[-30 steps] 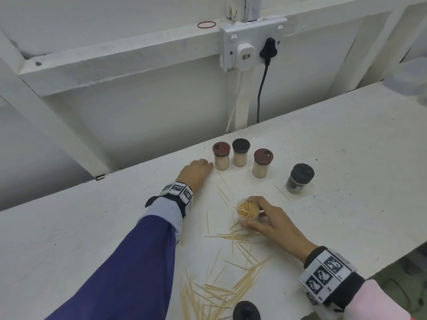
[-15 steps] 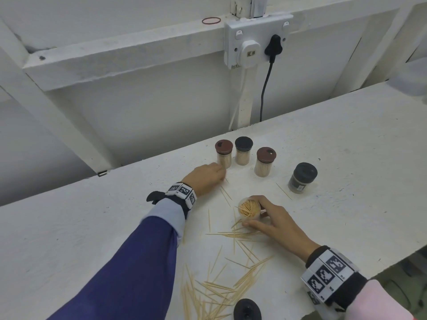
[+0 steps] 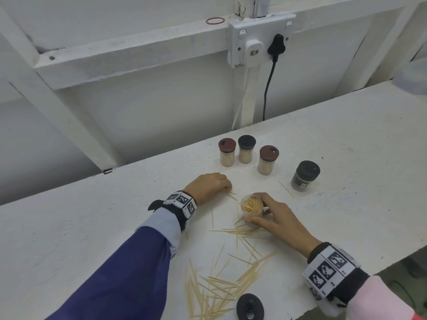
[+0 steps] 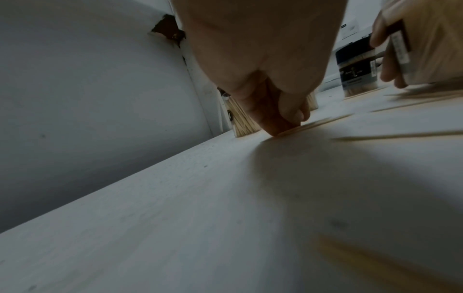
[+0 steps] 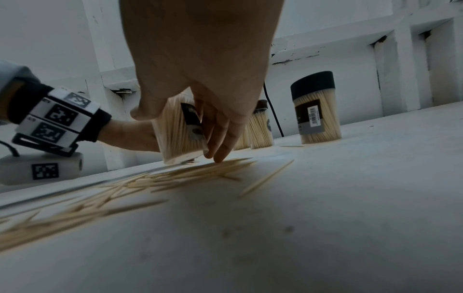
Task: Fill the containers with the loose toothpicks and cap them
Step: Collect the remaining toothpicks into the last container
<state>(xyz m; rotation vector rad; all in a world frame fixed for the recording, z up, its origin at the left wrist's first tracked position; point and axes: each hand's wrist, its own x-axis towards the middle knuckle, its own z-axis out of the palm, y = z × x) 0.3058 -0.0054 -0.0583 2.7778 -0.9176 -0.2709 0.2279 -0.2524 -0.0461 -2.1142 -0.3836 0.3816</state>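
Left hand drawn back to the stray picks

White table: left hand, earlier up by the capped jars, now pinches loose toothpicks with curled fingers. Right hand still clasps the open container, brimful, just beside them

Head view bright, even; wrist views dim, blurred w/ shadows

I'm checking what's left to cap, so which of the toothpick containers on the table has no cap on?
The open container, held by the right hand among the loose toothpicks. The other four stand capped farther back.
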